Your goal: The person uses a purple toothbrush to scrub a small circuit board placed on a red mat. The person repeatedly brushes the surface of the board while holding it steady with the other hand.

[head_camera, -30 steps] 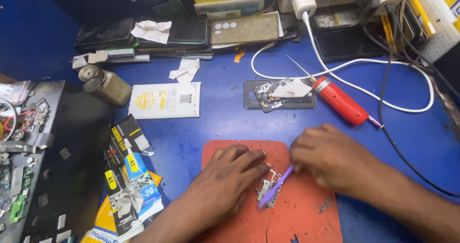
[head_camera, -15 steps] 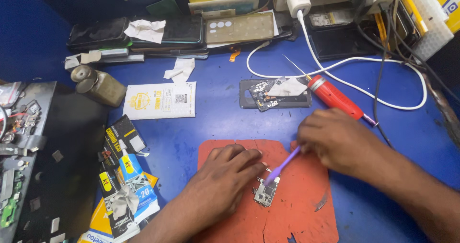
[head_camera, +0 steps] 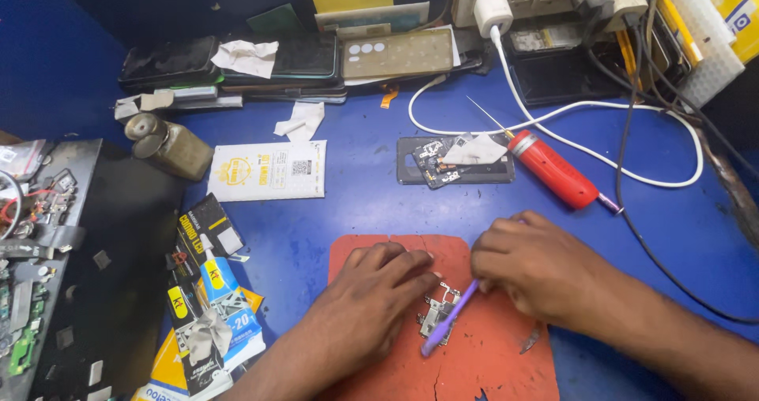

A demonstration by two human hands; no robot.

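Since the earlier frame the right hand (head_camera: 545, 271) slid back toward 6 o'clock, off the red tool's handle; the brush (head_camera: 449, 320) tilted lower across the board (head_camera: 437, 316), and the left hand (head_camera: 371, 298) barely shifted.

Left hand lay palm-down on the orange mat (head_camera: 482, 361), fingers (head_camera: 411, 268) curled loosely, tips pinning the board's 9 o'clock edge. Not wrapped around anything.

Right hand's fingers were pinched on the purple brush, grip end at 1 o'clock, working end at 7 o'clock, crossing over the board.

Board sat near the mat's centre, between both hands, touching the left fingertips and the brush.

A small metal sliver (head_camera: 530, 339) lay on the mat at 4 o'clock from the board.

On the blue desk (head_camera: 356, 203), at 12 o'clock from the mat: an opened phone frame (head_camera: 455, 164) with a paper scrap on it, and just beside it at 3 o'clock the red tool (head_camera: 553, 172). White cable (head_camera: 553, 116) looped behind it. Glue tube (head_camera: 217, 278) and packets sat at 9 o'clock from the mat.
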